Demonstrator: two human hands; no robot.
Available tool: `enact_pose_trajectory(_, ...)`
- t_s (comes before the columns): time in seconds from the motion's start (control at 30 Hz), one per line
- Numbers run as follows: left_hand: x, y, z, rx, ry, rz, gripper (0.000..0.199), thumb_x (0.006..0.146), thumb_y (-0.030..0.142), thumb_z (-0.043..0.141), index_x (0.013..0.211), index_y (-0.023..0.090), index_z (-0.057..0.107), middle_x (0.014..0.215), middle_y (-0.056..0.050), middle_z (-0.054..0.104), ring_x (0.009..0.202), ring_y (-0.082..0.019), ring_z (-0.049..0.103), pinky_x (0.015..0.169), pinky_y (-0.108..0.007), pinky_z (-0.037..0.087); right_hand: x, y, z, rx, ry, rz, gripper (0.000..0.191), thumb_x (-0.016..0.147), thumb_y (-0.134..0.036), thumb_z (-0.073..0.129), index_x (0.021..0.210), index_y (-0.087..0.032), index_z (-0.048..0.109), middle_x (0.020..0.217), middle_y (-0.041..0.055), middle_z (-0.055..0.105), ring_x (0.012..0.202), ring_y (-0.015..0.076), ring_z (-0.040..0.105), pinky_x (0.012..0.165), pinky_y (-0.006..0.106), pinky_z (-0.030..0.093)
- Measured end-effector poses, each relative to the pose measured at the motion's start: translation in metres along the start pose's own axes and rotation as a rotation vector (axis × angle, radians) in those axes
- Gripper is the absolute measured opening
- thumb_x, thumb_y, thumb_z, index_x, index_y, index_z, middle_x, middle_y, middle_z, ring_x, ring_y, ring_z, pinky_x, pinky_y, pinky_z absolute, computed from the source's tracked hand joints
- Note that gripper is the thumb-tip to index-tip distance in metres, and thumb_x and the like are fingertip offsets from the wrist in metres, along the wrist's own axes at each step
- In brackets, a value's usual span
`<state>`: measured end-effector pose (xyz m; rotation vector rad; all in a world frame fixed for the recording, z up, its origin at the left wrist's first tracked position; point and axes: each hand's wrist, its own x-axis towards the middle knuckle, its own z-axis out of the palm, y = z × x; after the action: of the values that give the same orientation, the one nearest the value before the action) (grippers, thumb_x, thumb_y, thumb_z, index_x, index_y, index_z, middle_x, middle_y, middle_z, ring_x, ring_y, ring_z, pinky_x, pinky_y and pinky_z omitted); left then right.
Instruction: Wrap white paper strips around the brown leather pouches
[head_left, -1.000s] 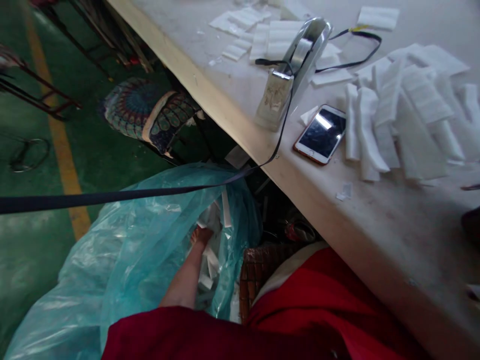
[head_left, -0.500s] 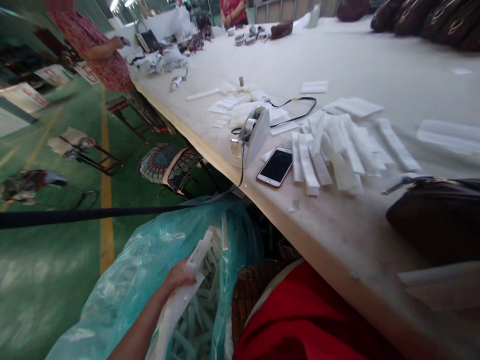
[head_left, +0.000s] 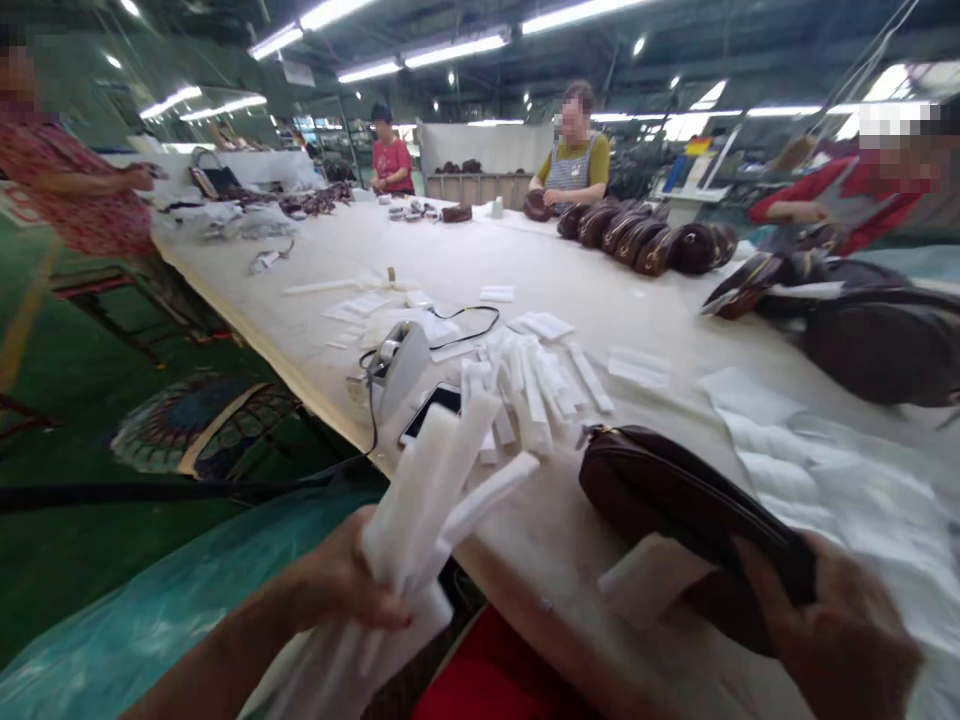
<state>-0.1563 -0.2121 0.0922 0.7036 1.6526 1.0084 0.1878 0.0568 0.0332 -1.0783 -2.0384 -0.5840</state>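
My left hand [head_left: 356, 575] is closed round a bunch of white foam strips [head_left: 416, 480], held up over the table's front edge. At the right, my right hand [head_left: 832, 610] grips the end of a dark brown zippered bag [head_left: 675, 490], fingers on one side of it; the thumb side is partly hidden. A loose white strip [head_left: 652, 575] lies against the bag's near side. Beyond the left hand are a pile of white strips [head_left: 536, 385], a phone [head_left: 435, 410] partly covered by the held strips, and a grey tape dispenser [head_left: 401, 365].
A teal plastic bag [head_left: 187, 580] stands left of the table, near a stool with a patterned cover [head_left: 202, 425]. Several brown bags [head_left: 637, 235] line the far right side. More bags [head_left: 885, 340] and white wrapping [head_left: 840, 470] lie at right. Several people work round the table.
My view has risen and turned right. My left hand has come up from the teal bag with a bunch of strips. My right hand has come into view on the brown bag.
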Motion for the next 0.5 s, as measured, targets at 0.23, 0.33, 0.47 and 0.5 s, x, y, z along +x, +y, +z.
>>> enact_pose_trajectory(0.23,0.173,0.159,0.035,-0.035,0.184,0.183,0.040,0.057,0.034,0.079,0.086,0.009,0.067,0.070,-0.005,0.066,0.064,-0.021,0.063,0.061,-0.035,0.053,0.000,-0.004,-0.003,0.047,0.051,-0.066,0.052,0.093,-0.055,0.039,0.105,-0.008,0.058,0.082,0.0120,0.063,0.071,0.0231,0.059,0.066,0.032,0.045)
enact_pose_trajectory(0.33,0.232,0.187,0.040,0.042,0.282,0.209,0.029,0.081,0.036,0.067,0.096,0.011,0.062,0.085,-0.005,0.066,0.072,-0.015,0.063,0.067,-0.033,0.055,-0.003,-0.002,-0.002,0.087,0.013,-0.033,0.051,0.093,-0.055,0.039,0.106,-0.008,0.056,0.085,0.0121,0.063,0.073,0.0225,0.059,0.068,0.033,0.045)
enact_pose_trajectory(0.47,0.277,0.196,0.037,0.196,0.539,0.253,0.032,0.089,0.036,0.058,0.112,0.015,0.056,0.111,-0.007,0.059,0.094,-0.019,0.061,0.080,-0.038,0.053,-0.006,-0.003,-0.003,0.136,-0.022,0.035,0.047,0.094,-0.054,0.038,0.104,-0.011,0.054,0.087,0.0119,0.063,0.075,0.0236,0.059,0.070,0.034,0.046)
enact_pose_trajectory(0.5,0.284,0.197,0.035,0.239,0.606,0.264,0.033,0.089,0.036,0.058,0.115,0.016,0.055,0.115,-0.008,0.058,0.098,-0.020,0.059,0.083,-0.041,0.052,-0.006,-0.003,-0.002,0.144,-0.025,0.047,0.046,0.094,-0.054,0.038,0.104,-0.013,0.054,0.087,0.0116,0.063,0.076,0.0238,0.060,0.071,0.035,0.046)
